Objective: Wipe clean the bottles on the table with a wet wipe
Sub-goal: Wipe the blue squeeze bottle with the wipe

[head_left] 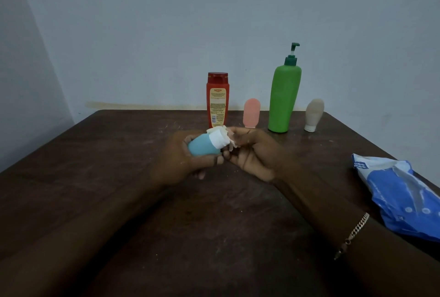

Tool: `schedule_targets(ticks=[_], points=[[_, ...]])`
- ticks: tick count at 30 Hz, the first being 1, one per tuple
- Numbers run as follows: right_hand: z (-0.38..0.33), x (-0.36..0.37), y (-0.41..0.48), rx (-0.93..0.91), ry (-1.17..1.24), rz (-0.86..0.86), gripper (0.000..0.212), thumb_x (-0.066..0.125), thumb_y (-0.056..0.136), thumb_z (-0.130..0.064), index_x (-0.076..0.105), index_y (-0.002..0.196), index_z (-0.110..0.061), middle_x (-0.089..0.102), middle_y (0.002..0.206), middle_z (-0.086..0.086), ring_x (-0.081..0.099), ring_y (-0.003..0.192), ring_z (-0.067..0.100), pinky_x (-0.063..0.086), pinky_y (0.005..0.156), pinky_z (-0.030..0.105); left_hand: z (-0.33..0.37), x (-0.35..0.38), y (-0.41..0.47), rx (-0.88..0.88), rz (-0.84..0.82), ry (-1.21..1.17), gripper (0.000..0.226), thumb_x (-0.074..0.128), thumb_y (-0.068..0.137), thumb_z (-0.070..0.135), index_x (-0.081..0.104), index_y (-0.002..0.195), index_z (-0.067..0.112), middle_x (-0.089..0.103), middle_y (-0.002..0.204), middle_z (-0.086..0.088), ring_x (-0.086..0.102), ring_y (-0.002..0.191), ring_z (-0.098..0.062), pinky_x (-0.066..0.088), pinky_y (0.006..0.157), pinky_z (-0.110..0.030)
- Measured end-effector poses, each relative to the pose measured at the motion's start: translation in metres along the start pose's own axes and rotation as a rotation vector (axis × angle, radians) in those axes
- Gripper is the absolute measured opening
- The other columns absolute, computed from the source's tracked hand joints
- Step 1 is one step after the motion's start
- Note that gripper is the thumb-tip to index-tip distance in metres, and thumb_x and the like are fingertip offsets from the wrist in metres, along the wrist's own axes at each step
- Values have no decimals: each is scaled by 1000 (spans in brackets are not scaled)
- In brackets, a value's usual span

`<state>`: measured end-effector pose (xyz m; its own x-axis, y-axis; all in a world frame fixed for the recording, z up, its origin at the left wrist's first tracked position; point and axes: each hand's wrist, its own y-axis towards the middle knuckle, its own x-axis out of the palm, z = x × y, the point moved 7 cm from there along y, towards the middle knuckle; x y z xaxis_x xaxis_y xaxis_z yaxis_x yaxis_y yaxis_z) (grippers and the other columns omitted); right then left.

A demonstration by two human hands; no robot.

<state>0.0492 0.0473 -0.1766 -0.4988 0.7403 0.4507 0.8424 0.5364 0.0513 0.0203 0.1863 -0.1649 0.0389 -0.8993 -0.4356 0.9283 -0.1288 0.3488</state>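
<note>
"Left hand point(190, 161) grips the small pale-blue soft plastic bottle point(203, 146) round its rounded base end, fingers curled beneath it," the first inspector reports. "Bottle is held off the dark brown wooden table point(119, 154), near the middle, in front of the standing row."

"And the right hand?" asks the second.

"Right hand point(252, 154) pinches the crumpled white wet wipe point(220, 139) against the bottle's cap end. Wipe is wrapped round that end, and the cap itself is hidden under it."

"Axis?"

"Long axis is tilted, running from lower left to upper right: base in the left palm, cap end pointing at the right hand. Both hands touch it, and the right is nearer the end under work. Judgement: a stroke down the body would run along that axis toward the left hand, which covers part of the surface and would need to shift."

"Condition of the bottle?"

"Exposed blue body looks matt and even. No marks can be made out at this sharpness. Standing upright at the far edge: red flip-cap bottle with yellow label point(217, 101), pink inverted tube point(251, 113), tall green pump bottle point(284, 99), beige inverted tube point(314, 114). Blue-and-white wipes pack point(400, 196) lies at the right."
</note>
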Motion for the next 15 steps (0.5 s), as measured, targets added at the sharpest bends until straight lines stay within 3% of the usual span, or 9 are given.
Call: schedule_targets(ticks=[3, 6, 12, 13, 15], points=[[3, 1, 3, -14, 14, 7, 37, 33, 91, 9, 56, 120, 9, 58, 84, 15, 58, 65, 13, 53, 60, 20, -1, -1, 3, 29, 10, -44, 26, 80, 80, 16, 62, 98, 21, 69, 63, 3, 62, 47, -13, 52, 49, -21], [4, 0, 7, -38, -49, 44, 33, 37, 91, 10, 59, 114, 9, 58, 77, 13, 58, 64, 13, 52, 59, 21, -9, -3, 5, -6, 30, -77, 21, 77, 82, 17, 62, 96, 20, 69, 62, 2, 62, 48, -14, 52, 48, -22], [6, 0, 6, -67, -171, 109, 24, 51, 94, 2, 63, 115, 9, 65, 102, 22, 62, 69, 14, 53, 61, 25, -24, -13, 6, -148, 130, -196, 21, 74, 85, 16, 62, 101, 15, 66, 68, -2, 60, 50, -9, 51, 47, -20], [2, 1, 5, -131, -257, 123, 22, 55, 94, 0, 66, 112, 6, 68, 102, 20, 64, 69, 13, 54, 63, 27, -29, -14, 6, -196, 120, -207, 27, 75, 84, 17, 62, 107, 11, 67, 73, -5, 60, 52, -10, 51, 48, -21], [-16, 8, -1, -393, -669, 188, 20, 63, 93, -10, 71, 110, -5, 73, 99, 8, 68, 74, 11, 57, 69, 30, -39, -13, 5, -299, 83, -242, 37, 75, 83, 20, 61, 115, 6, 69, 78, -8, 60, 54, -14, 50, 48, -24]])
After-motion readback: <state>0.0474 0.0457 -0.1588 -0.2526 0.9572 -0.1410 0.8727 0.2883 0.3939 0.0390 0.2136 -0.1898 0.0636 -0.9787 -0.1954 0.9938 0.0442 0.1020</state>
